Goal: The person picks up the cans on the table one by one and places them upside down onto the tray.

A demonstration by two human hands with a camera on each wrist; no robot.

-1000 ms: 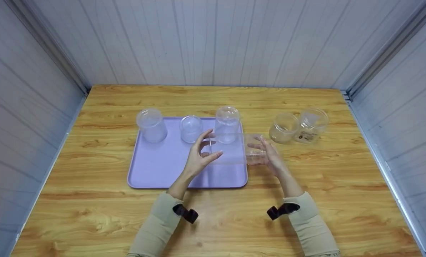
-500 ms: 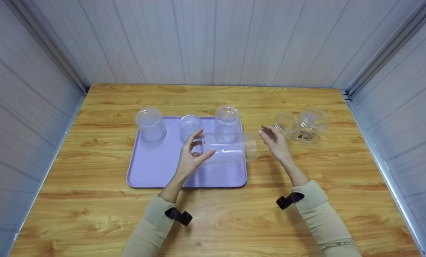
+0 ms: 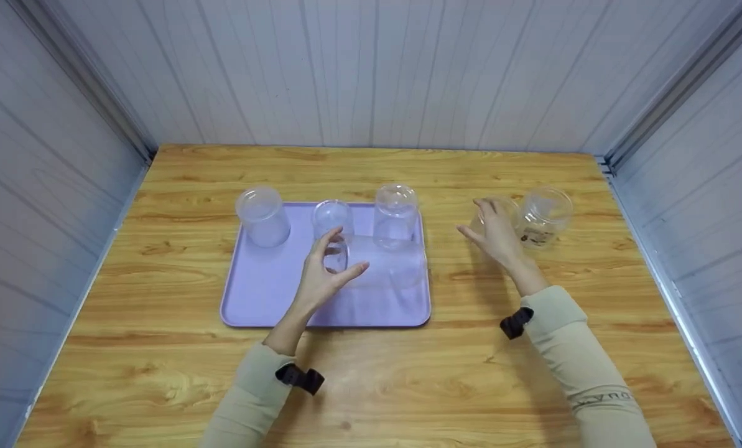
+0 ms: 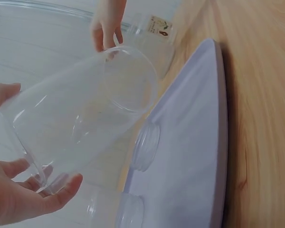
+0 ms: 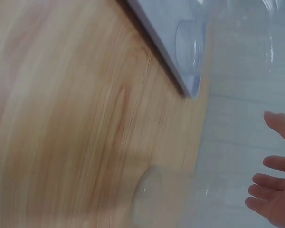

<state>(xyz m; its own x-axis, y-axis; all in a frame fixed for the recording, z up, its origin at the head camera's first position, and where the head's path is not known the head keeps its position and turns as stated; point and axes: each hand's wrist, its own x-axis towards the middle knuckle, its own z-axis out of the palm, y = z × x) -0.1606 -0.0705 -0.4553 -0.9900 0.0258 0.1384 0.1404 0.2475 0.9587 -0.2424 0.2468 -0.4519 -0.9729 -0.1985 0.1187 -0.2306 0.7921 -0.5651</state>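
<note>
My left hand grips one end of a large clear plastic jar, lying sideways in the air above the purple tray. In the left wrist view, thumb and fingers curl round the end of this jar, and its other end faces away. My right hand, holding nothing, hovers by a clear jar standing right of the tray. In the right wrist view its fingers are spread apart, with that jar below them; contact with it is not visible.
Along the tray's back edge stand a tall clear jar on the left, a shorter one in the middle and another tall one on the right. A clear jar with a printed label stands at the far right. Panelled walls enclose the wooden table.
My right hand has let go of the large jar and moved right and back to the standing jar. My left hand has shifted slightly left with the large jar still in its grip.
</note>
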